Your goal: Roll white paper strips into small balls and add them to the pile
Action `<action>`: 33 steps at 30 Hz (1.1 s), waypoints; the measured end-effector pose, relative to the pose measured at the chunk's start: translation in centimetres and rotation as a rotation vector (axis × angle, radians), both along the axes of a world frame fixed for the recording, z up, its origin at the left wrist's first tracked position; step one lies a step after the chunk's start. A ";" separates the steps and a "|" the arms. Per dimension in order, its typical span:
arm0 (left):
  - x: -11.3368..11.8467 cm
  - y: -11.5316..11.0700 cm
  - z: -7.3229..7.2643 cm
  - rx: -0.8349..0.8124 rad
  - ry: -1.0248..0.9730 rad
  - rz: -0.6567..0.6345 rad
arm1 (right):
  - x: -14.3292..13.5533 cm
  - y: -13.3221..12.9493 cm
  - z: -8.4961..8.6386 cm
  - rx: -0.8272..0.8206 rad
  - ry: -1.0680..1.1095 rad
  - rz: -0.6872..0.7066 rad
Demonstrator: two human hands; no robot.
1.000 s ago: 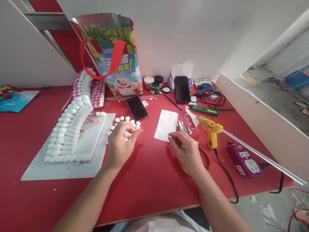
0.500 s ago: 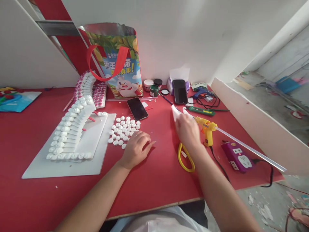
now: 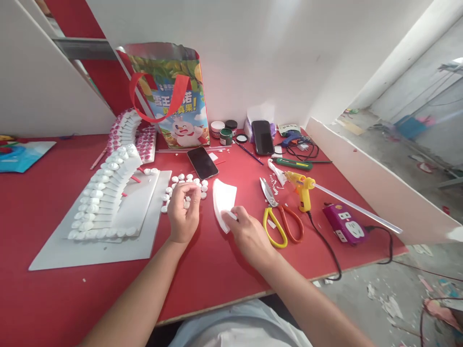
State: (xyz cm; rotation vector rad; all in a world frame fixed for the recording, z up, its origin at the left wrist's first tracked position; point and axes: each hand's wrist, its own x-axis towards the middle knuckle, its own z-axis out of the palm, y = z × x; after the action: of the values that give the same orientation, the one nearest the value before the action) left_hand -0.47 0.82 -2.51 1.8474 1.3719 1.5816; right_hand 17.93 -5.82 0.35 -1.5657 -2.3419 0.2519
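Observation:
My right hand (image 3: 249,236) pinches the lower end of a white curved, fan-shaped piece (image 3: 224,195), holding it over the red table. My left hand (image 3: 183,212) is just left of that piece, at the edge of a cluster of small white rosettes (image 3: 175,179). Its fingers are bent in and meet the thumb; whatever may be between them is hidden. At the left, a white fan-shaped piece edged with rosettes (image 3: 96,193) lies on white boards (image 3: 144,241). Right of my right hand lie scissors (image 3: 275,205) with one yellow and one red handle.
A yellow glue gun (image 3: 303,185), its long clear stick jutting right, lies near a purple power socket (image 3: 345,224). Behind are two phones (image 3: 202,163), paint jars (image 3: 226,136), a green cutter (image 3: 296,164) and a tall printed bag (image 3: 181,106). A pink-and-white fan piece (image 3: 125,126) stands at back left.
My right hand has moved left and nearer with the white piece, away from the glue gun, uncovering the scissors. My left hand has shifted slightly left, turned upright and curled its fingers.

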 end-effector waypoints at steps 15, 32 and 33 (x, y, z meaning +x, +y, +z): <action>0.7 -0.2 -0.1 -0.218 -0.050 -0.251 | 1.9 2.3 1.9 0.087 -0.097 -0.188; 0.0 0.5 0.0 -0.042 0.017 -0.200 | 2.6 6.5 2.8 -0.261 -0.145 -0.023; -0.2 0.6 0.2 -0.042 -0.011 -0.172 | 2.6 6.9 2.9 -0.274 -0.144 -0.021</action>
State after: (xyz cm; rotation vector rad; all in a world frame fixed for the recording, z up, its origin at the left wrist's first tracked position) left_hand -0.69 1.39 -2.36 1.8738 1.1968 1.4647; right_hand 20.51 1.08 3.22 -1.7854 -2.4837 0.4891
